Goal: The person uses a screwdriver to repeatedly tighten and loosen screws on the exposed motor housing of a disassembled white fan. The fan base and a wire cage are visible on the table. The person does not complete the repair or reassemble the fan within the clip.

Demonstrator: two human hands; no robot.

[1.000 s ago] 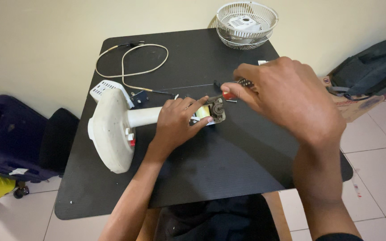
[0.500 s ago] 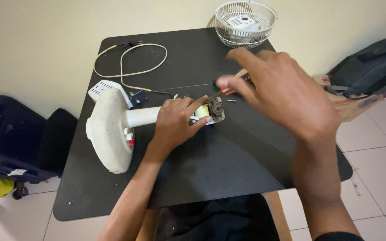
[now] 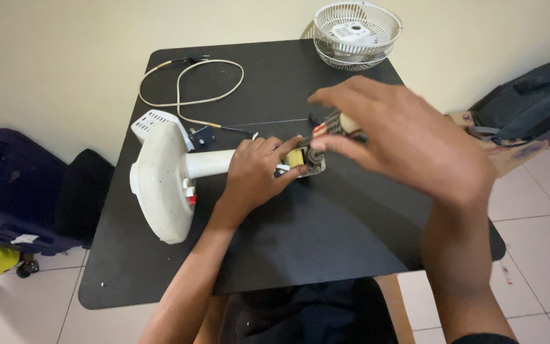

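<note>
Left hand point(image 3: 256, 172) grips bare fan motor point(image 3: 305, 160); right hand point(image 3: 408, 143) pinches screwdriver point(image 3: 338, 124).

This looks like a room in a home, used as a makeshift repair spot rather than a proper workshop. A small square black tabletop point(image 3: 326, 248) stands against a plain cream-painted wall point(image 3: 65, 57) on a floor of pale square tiles point(image 3: 536, 210). Luggage sits around it: a dark blue hard-shell suitcase on wheels point(image 3: 7, 191) to one side, a dark grey fabric backpack point(image 3: 529, 102) to the other. A white wire fan guard point(image 3: 358, 32) lies at the far edge.
</note>
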